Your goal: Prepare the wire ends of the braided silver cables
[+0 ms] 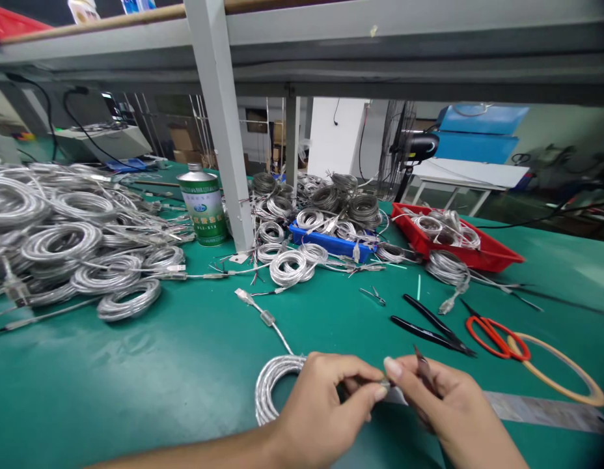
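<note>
Close to the table's front edge, my left hand pinches the end of a silvery USB cable between thumb and fingers. Its coil lies on the green mat just left of that hand, with the USB plug pointing away from me. My right hand is closed around a thin, dark metal tool, which looks like tweezers. The right thumb and fingertips meet the left ones at the cable end. Fingers hide most of the cable tip and the tool's lower part.
Coiled cables are heaped at left beside a green can. More fill a blue tray and a red tray. Black nippers, orange-handled scissors, a tape ring and a steel ruler lie right. A shelf post stands ahead.
</note>
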Demonstrator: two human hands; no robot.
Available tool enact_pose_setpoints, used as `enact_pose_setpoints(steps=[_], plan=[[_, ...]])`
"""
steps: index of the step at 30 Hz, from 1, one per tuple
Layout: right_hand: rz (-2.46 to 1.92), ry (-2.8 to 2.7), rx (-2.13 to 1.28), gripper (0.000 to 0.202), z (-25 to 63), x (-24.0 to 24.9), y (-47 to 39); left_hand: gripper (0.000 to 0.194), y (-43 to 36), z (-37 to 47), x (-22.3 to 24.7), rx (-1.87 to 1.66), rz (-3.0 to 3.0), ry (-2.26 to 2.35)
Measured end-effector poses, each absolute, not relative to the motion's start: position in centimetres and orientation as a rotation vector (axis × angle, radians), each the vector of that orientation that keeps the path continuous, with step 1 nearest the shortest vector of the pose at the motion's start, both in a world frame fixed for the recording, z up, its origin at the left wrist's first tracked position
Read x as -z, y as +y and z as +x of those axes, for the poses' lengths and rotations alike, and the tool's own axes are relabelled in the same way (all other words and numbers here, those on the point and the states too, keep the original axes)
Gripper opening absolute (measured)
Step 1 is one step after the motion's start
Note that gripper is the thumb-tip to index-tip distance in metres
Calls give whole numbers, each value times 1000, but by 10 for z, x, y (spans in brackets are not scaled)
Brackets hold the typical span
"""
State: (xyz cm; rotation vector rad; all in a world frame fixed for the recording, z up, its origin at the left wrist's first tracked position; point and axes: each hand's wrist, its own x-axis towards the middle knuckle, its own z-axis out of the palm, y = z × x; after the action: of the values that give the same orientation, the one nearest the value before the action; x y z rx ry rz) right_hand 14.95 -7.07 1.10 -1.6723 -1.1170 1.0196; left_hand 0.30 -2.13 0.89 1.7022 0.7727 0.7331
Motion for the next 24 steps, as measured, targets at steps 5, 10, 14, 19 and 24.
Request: enact_pose_setpoints(steps=[5, 10, 14, 19, 24], plan=[[-1638, -1138, -969, 28, 156, -17, -72, 18, -18, 4, -7, -756, 1561, 785], [-1677, -1278, -868, 32, 156, -16, -76, 17, -18, 5, -6, -775, 1462, 771], [-1705, -1334, -750, 26, 152, -19, -78, 18, -18, 4, -6, -780, 1506, 757], [-1746, -1328, -794, 22, 150, -26, -77, 16, -21, 1, -6, -839, 1655, 804], [-1653, -1193, -903, 19, 146, -25, -76, 13, -23, 0, -10, -963, 1773, 791]])
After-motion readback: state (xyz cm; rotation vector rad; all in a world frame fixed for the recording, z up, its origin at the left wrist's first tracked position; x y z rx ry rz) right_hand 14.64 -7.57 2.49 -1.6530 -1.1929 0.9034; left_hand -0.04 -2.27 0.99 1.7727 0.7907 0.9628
